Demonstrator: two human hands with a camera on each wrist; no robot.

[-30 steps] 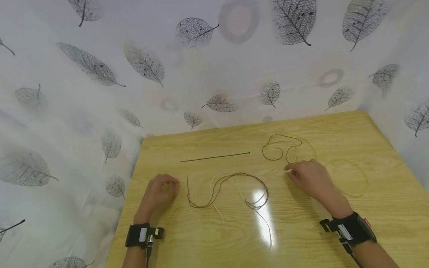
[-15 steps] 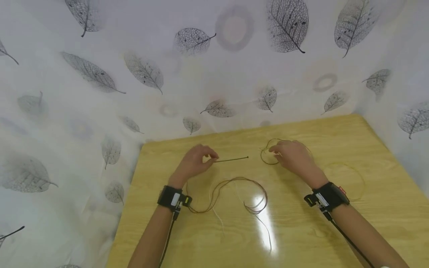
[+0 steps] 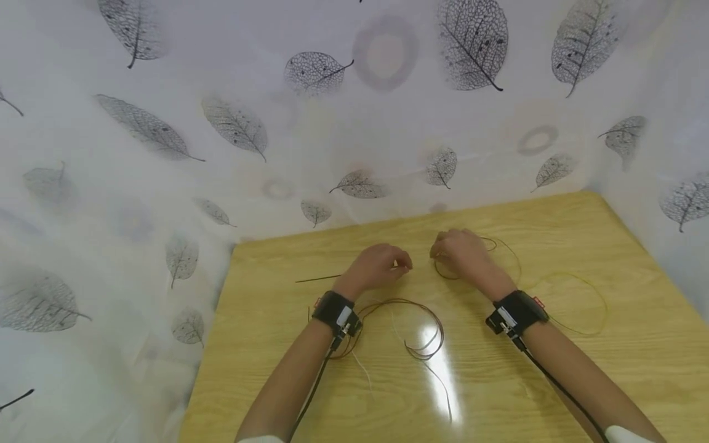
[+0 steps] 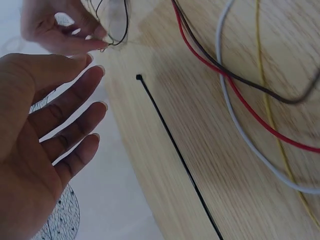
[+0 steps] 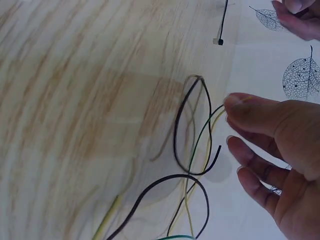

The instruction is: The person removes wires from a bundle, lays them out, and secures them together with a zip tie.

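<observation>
My left hand [image 3: 376, 267] hovers over the headed end of a black cable tie [image 4: 172, 142], its fingers loosely bent and holding nothing. In the left wrist view the tie lies on the wood, apart from the fingertips. To the right, at the far part of the table, my right hand [image 3: 462, 253] pinches thin wires between thumb and forefinger. In the right wrist view a green wire [image 5: 200, 134] and a yellow wire [image 5: 208, 145] run up to those fingertips. A curled black wire [image 5: 176, 130] lies beside them; whether it is held too cannot be told.
Nearer on the wooden table [image 3: 388, 406] lie wavy wires: a red wire [image 4: 250, 112], a brown wire [image 4: 247, 81], a white wire [image 4: 240, 125] and a yellow one. A yellow wire loop [image 3: 600, 292] lies at the right. Leaf-printed sheeting [image 3: 310, 135] stands behind.
My left hand has moved right and away from me, passing along the cable tie to its head. The right hand has moved left to the wires at the back and now pinches some.
</observation>
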